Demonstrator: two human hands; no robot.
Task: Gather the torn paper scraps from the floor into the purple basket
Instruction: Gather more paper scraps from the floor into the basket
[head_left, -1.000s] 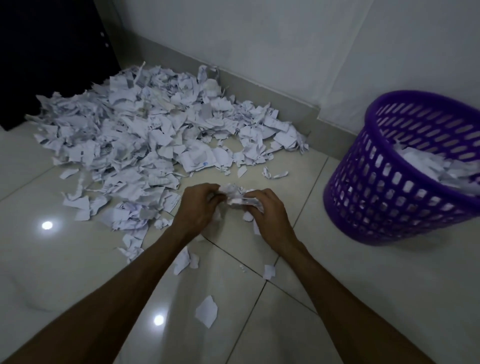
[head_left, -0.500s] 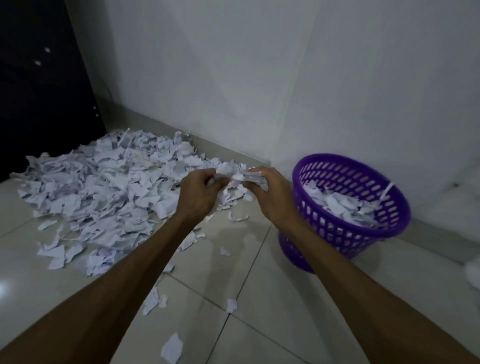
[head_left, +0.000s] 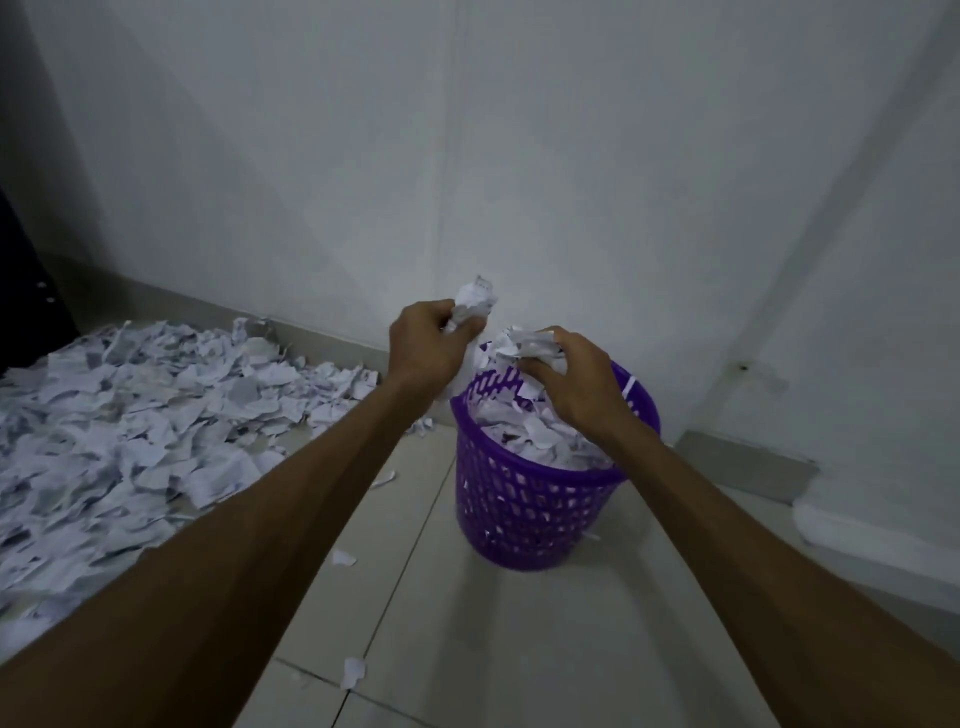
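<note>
Covering part of the purple basket (head_left: 524, 514) rim, both hands clutch scraps.

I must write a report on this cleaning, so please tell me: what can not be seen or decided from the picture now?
- Head view: how deep the scraps fill the purple basket; its wall and the top layer hide the rest.
- The pile of scraps on the floor is cut by the left edge; its full extent is unknown.
- How much paper the left hand and right hand grip; curled fingers cover it.
- Printing on the scraps: too small, dim.
</note>
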